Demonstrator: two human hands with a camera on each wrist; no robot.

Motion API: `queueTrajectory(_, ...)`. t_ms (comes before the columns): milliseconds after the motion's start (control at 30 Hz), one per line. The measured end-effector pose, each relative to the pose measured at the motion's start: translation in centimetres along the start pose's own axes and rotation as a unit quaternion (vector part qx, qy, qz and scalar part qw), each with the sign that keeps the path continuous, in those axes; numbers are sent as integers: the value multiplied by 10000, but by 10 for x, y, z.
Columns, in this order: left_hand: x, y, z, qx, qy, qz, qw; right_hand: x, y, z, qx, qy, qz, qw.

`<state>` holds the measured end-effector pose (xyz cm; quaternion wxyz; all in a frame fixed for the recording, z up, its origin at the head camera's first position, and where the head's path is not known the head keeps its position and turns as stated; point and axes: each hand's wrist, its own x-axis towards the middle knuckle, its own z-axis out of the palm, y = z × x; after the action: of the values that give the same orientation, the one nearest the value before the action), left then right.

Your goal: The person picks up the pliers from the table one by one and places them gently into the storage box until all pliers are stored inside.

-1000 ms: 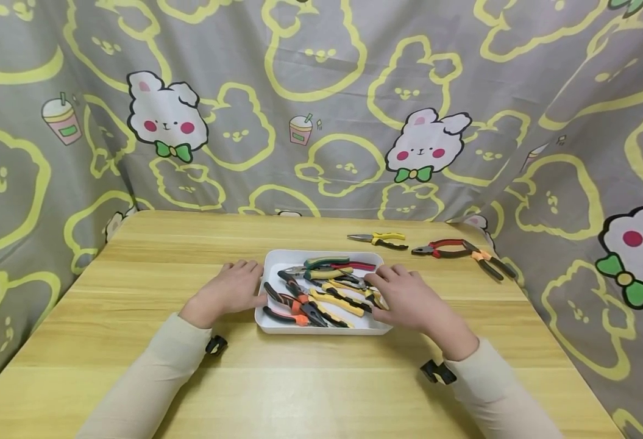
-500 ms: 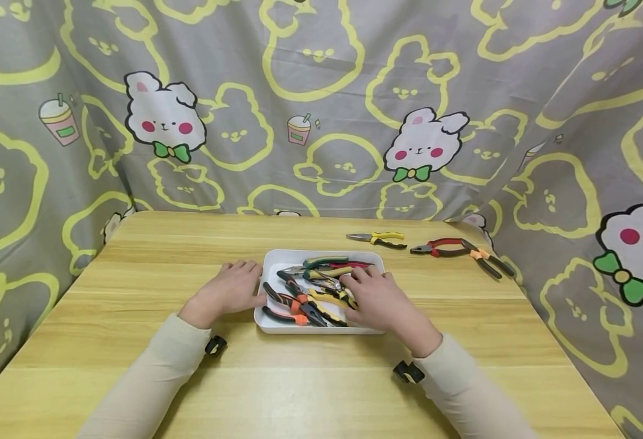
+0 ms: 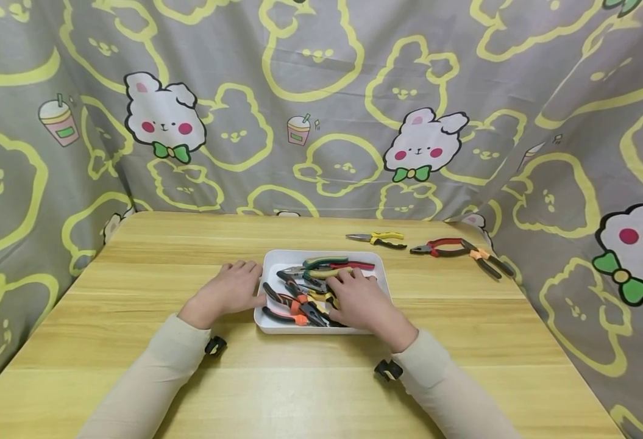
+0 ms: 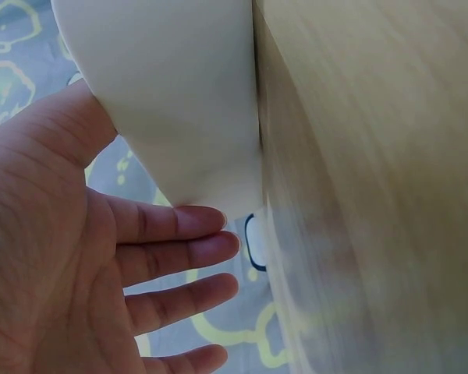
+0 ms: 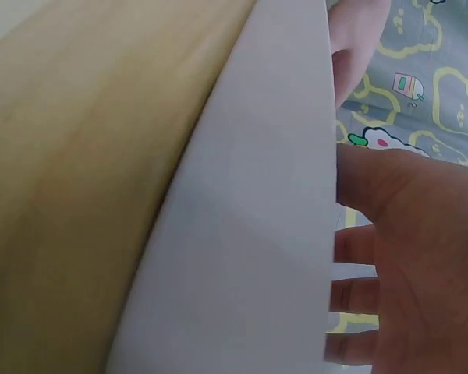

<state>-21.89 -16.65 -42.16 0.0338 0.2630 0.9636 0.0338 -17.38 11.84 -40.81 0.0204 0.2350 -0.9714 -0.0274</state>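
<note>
A white tray full of pliers lies on the table. At its left end my left hand rests against the tray wall, fingers nearly straight; the left wrist view shows the thumb and index finger touching the wall. My right hand reaches into the tray's right half, over yellow-and-black pliers partly covered by it. Its fingertips are hidden behind the tray wall in the right wrist view, so any grip is unclear. Orange-and-black pliers and green-handled pliers lie nearby.
Behind and right of the tray lie yellow-handled long-nose pliers, red-handled pliers and orange-and-black pliers, the last two touching or overlapping. A patterned curtain borders the wooden table.
My right hand has moved left from the tray's right edge, farther over the pliers, covering more of the yellow-and-black ones. The left hand has stayed at the tray's left end.
</note>
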Motion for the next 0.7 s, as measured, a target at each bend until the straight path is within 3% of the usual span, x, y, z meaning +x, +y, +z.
queueTrajectory(367,1,-1,1,1,24,-20,10000,7,-4,-2,266,-300,87,9992)
queueTrajectory(700,1,0,2,0,15,-20,10000,3,11,-10,519,-357,18,9980)
